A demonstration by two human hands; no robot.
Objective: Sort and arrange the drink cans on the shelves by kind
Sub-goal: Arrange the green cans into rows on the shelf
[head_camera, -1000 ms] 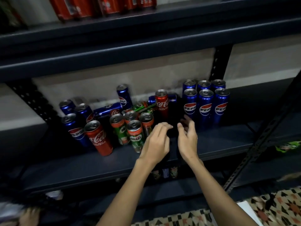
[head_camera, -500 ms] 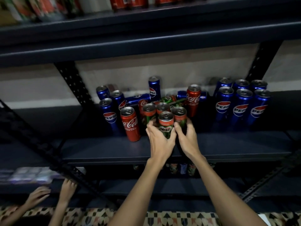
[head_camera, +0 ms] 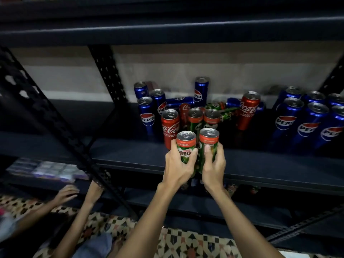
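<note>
My left hand (head_camera: pixel 179 167) grips a green Milo can (head_camera: pixel 186 145) and my right hand (head_camera: pixel 214 165) grips a second Milo can (head_camera: pixel 208 141). The two cans are side by side above the front edge of the dark shelf (head_camera: pixel 130 155). Behind them stand two more Milo cans (head_camera: pixel 203 117), a red Coca-Cola can (head_camera: pixel 169 125) to their left and another Coca-Cola can (head_camera: pixel 248 109) to the right. Several blue Pepsi cans (head_camera: pixel 148 115) stand at the left, some lying down behind. A tidy block of Pepsi cans (head_camera: pixel 305 120) fills the right.
A black perforated upright (head_camera: pixel 108 71) and a diagonal brace (head_camera: pixel 46 116) cross the left side. Another person's two hands (head_camera: pixel 80 192) reach to the lower shelf at bottom left. More cans show on the shelf below. Patterned floor lies underneath.
My hands have closed round two Milo cans and drawn them toward the shelf's front edge. The view has shifted left, and the other person's hands have come further into view.
</note>
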